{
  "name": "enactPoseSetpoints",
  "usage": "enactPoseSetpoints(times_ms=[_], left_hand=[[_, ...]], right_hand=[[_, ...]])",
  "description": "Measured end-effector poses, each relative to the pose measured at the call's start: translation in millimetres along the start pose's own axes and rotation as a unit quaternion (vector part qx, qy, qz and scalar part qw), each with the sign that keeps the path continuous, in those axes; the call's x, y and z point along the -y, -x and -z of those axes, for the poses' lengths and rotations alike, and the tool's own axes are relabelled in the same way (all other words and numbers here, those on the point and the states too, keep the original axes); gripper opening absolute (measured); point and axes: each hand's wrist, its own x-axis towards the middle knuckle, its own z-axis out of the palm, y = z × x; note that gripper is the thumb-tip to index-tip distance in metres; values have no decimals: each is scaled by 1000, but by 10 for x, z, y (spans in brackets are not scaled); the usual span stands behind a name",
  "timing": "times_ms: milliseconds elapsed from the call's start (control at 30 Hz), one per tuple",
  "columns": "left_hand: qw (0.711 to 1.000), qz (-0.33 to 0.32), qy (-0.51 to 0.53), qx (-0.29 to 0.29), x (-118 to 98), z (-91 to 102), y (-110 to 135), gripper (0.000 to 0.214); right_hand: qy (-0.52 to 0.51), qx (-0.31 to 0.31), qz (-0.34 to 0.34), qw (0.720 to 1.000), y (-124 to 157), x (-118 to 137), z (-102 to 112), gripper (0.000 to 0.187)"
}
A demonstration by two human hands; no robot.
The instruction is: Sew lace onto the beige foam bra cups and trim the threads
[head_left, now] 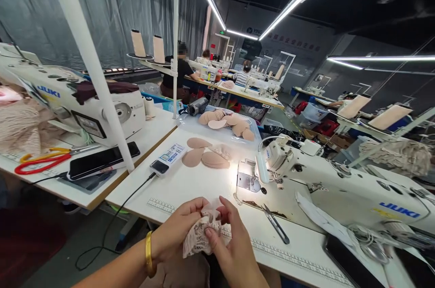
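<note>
My left hand (178, 226) and my right hand (231, 242) meet at the near edge of the white sewing table (190, 183). Both pinch a small piece of pale lace fabric (200, 233) that hangs between them. A gold bangle (148, 254) circles my left wrist. Beige oval pads (204, 154) lie on the table beyond my hands. Thread snips (275, 223) rest to the right of my right hand. The white sewing machine (340, 188) stands at the right, its needle plate (247, 181) just beyond my right hand.
A small white device (168, 158) with a cable lies left of the pads. More pads fill a clear tray (227, 124) farther back. On the left table are another machine (78, 102), a phone (102, 161) and red scissors (41, 163). Other people work at far tables.
</note>
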Motion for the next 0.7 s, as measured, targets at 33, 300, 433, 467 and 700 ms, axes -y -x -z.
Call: enactPoseSetpoints(times_ms=[33,300,433,467,700], left_hand=[[1000,7,20,10,27,-41,-13,32],[999,-32,-24,-28,101,-207,-176,51],[997,-38,15,-65,103,-233,-205,54],[997,-54,-6,-60,115,-237,-201,54],[949,-146,-277,-38,202,-332,-133,34]], right_hand=[[40,-12,39,998,26,-17,15,65],[257,-68,215,940,186,10,173,66],[226,31,318,920,261,22,316,36],[202,46,304,930,275,25,376,30],[99,-57,84,990,212,140,597,20]])
